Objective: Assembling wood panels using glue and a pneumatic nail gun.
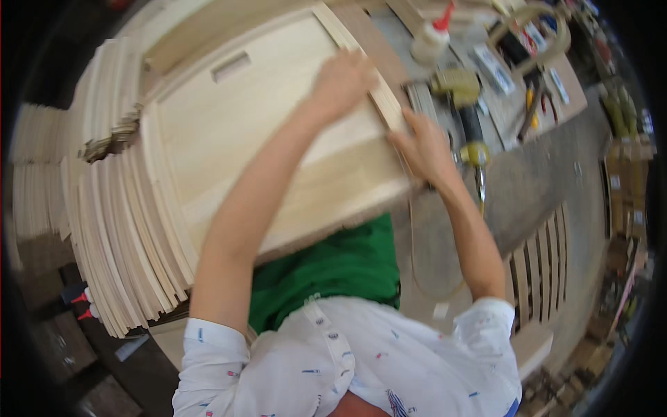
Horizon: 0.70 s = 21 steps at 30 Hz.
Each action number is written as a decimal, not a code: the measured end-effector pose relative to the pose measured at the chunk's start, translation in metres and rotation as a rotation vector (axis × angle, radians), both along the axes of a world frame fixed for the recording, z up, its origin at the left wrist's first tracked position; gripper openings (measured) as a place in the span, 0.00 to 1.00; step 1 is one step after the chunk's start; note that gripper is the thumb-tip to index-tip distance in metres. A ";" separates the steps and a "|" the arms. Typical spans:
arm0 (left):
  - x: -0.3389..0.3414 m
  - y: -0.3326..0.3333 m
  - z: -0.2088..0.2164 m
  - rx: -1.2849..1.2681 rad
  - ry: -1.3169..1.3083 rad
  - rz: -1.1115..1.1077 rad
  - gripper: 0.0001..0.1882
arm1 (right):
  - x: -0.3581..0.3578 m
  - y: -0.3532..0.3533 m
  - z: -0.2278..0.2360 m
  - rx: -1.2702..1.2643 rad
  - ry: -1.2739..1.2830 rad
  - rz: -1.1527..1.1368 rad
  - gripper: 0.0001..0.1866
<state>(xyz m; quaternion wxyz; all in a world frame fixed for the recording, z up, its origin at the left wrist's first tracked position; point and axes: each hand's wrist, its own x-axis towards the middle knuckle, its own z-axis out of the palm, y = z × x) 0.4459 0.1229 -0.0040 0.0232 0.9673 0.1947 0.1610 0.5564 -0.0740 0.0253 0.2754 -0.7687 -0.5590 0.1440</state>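
Note:
A pale wooden panel (257,118) with a small rectangular slot lies in front of me, its near edge by my green apron (326,267). Along its right side runs a narrow wooden strip (386,104). My left hand (342,87), somewhat blurred, reaches across the panel with its fingers closed over the strip's middle. Lower down, my right hand (425,147) grips the strip's near end, thumb on the panel side and fingers at the outer edge. Whether the strip sits fully against the panel's edge I cannot tell.
Stacks of thin wooden strips (125,236) stand left of the panel. To the right are a nail gun (462,97) with a hose, a white glue bottle (431,45) with a red tip, and pliers (531,111). A slatted wooden piece (538,264) lies farther right.

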 end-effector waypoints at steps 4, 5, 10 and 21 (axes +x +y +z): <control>0.001 -0.009 0.025 -0.070 0.091 -0.023 0.19 | 0.002 0.007 0.006 -0.095 -0.029 -0.038 0.30; 0.000 -0.009 0.033 -0.090 0.173 -0.073 0.22 | 0.003 0.008 0.003 -0.038 -0.029 -0.019 0.25; -0.004 -0.018 0.009 -0.074 0.187 -0.008 0.21 | -0.003 0.004 -0.015 0.024 -0.006 -0.017 0.20; -0.002 -0.020 0.003 -0.198 0.025 0.081 0.23 | 0.001 0.007 -0.019 0.044 -0.065 0.013 0.21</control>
